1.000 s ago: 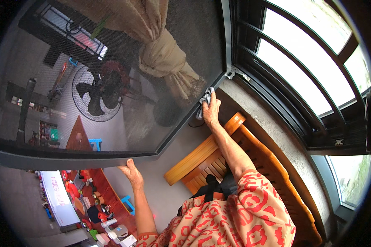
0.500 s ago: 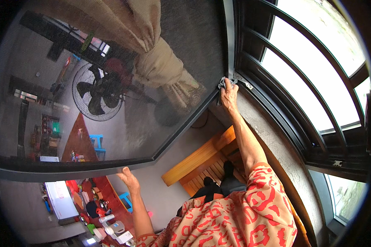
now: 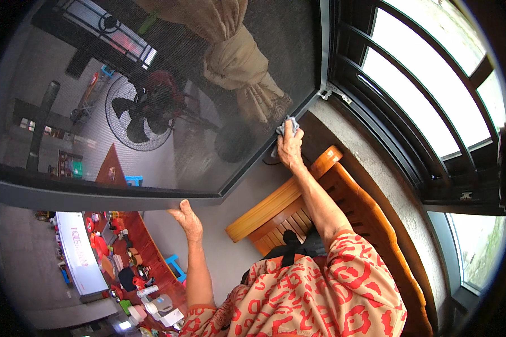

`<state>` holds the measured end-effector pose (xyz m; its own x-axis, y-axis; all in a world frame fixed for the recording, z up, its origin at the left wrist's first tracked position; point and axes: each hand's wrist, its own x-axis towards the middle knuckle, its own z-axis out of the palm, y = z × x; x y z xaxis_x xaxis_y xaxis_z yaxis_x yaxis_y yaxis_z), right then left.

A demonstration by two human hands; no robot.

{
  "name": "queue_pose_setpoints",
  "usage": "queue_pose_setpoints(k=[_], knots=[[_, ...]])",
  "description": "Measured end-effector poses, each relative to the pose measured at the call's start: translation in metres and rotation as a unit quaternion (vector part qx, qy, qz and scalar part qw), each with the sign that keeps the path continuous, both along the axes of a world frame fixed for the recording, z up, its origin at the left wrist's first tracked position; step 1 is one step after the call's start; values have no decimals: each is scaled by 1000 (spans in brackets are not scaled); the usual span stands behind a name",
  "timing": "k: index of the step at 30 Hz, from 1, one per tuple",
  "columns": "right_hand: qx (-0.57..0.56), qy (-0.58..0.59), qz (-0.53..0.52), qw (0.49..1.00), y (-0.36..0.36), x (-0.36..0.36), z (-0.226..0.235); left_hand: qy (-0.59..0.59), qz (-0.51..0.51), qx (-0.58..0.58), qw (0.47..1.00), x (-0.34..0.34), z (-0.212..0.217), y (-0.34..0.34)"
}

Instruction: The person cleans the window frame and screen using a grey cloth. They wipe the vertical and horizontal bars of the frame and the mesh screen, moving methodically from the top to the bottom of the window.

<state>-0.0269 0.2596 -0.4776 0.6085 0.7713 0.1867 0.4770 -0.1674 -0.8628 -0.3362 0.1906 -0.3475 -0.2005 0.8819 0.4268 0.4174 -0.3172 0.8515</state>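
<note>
A mesh window screen in a dark grey frame stands swung open across the left and upper part of the view. My right hand is closed on a crumpled grey cloth, pressed to the slanting lower bar of the frame. Below the frame's near corner, my left hand holds the bottom edge, thumb apart; its other fingers are partly hidden. Behind the mesh hang a knotted beige curtain and a standing fan.
A barred window with a rough sill curves along the right. Below me stands a wooden bench. At lower left, a reddish table carries several small items beside a white panel and a blue stool.
My right hand has slid the cloth from the hinge-side corner down-left along the lower bar. The left hand stays at the bottom edge. The view has shifted, showing more bench.
</note>
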Motion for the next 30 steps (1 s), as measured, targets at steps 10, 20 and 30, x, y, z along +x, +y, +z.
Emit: queue_pose_setpoints(k=[10,20,30], knots=[[11,73,150,986,-67,-89,15,-33,-29,7,999,8,7,3],[118,290,-138,940,6,97,35,16,3,-12,1000,-5,-2,-1],[152,444,-102,877,66,151,1,54,38,-53,996,-27,-16,-8]])
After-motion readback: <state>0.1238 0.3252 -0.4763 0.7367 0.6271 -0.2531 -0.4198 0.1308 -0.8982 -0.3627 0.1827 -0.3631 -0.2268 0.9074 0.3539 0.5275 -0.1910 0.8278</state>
